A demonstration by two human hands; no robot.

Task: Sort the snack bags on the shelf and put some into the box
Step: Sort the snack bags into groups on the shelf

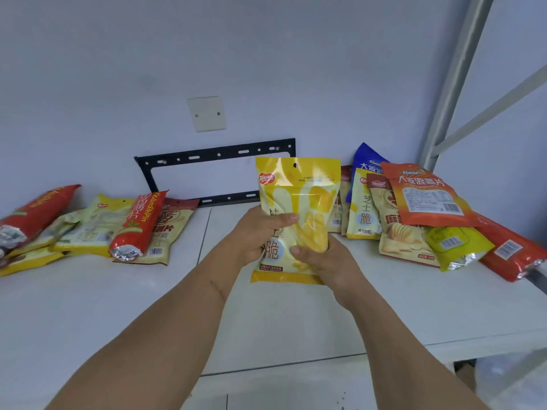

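Observation:
I hold a yellow snack bag upright above the middle of the white shelf. My left hand grips its left edge, thumb across the front. My right hand grips its lower right side. On the left of the shelf lies a pile of snack bags, among them a red tube-like bag and pale yellow bags. A second pile lies on the right, with an orange bag on top, a blue bag behind and a red bag at the edge. No box is in view.
A black metal bracket is fixed to the wall behind the shelf, below a white wall plate. A grey shelf upright with a diagonal brace rises at the right. The shelf's front edge runs down toward the lower right.

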